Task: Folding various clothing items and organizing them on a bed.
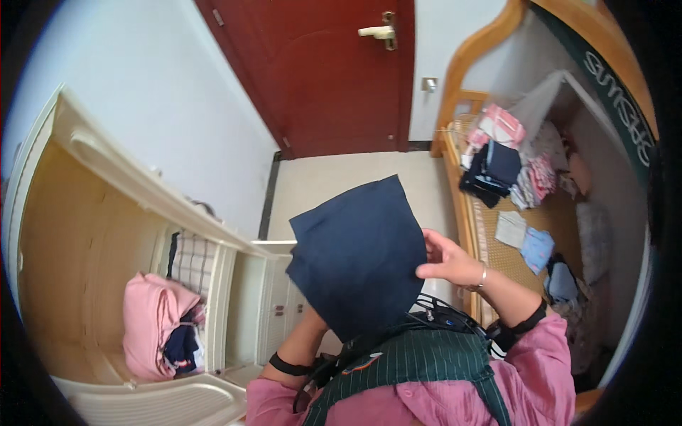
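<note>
A folded dark navy garment point(359, 248) is held up in front of my body, its flat face toward me. My right hand point(455, 261) is closed on its right edge, thumb on the near side and fingers partly behind the cloth. My left forearm point(304, 337) reaches up under the garment's lower left side. The cloth hides my left hand, so its fingers do not show.
At left stands an open cream wardrobe point(245, 312) holding a pink folded cloth point(153, 323) and a checked cloth point(193, 259). At right, a wooden bed point(462, 220) bears a pile of navy clothes point(494, 170) and several other garments. A closed red door point(327, 85) is ahead.
</note>
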The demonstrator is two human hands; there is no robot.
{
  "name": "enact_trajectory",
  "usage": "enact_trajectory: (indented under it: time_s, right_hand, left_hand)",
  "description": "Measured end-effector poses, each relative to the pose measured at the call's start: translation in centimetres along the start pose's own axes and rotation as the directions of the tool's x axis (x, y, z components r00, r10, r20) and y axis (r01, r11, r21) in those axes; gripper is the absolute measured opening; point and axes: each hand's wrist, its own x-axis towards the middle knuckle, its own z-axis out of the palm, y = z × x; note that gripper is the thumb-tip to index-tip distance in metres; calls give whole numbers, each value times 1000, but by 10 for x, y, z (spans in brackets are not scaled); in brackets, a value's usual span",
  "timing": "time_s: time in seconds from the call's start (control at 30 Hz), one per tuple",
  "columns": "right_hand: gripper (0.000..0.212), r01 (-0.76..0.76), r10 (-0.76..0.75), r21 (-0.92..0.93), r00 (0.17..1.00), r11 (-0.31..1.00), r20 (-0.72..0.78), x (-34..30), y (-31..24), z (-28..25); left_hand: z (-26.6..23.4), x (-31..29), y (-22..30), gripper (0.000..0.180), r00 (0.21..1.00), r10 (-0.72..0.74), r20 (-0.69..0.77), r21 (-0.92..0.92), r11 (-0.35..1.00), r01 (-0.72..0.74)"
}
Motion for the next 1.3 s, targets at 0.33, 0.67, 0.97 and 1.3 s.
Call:
enact_trajectory:
  time_s: [0.33, 0.67, 0.97, 1.3]
  right_hand:
    - [69, -218, -255, -669, 806, 711, -534, -82, 36, -51]
    - [31, 332, -57, 278, 728, 902, -683, -95, 38, -43]
    - [35, 440, -55, 704, 866, 558, -497, -119, 49, -71]
    - [45, 485, -154, 729, 866, 483, -475, -151, 40, -118]
  left_hand:
    - [83, 57, -45, 46, 989, -103, 104, -246, 961, 126]
    - [164, 74, -77, 44, 876, 313, 368, 390, 803, -451]
    - [162, 65, -67, 31, 850, 241, 469, 20, 959, -283]
    - [135, 57, -68, 62, 893, 404, -199, 335, 884, -325]
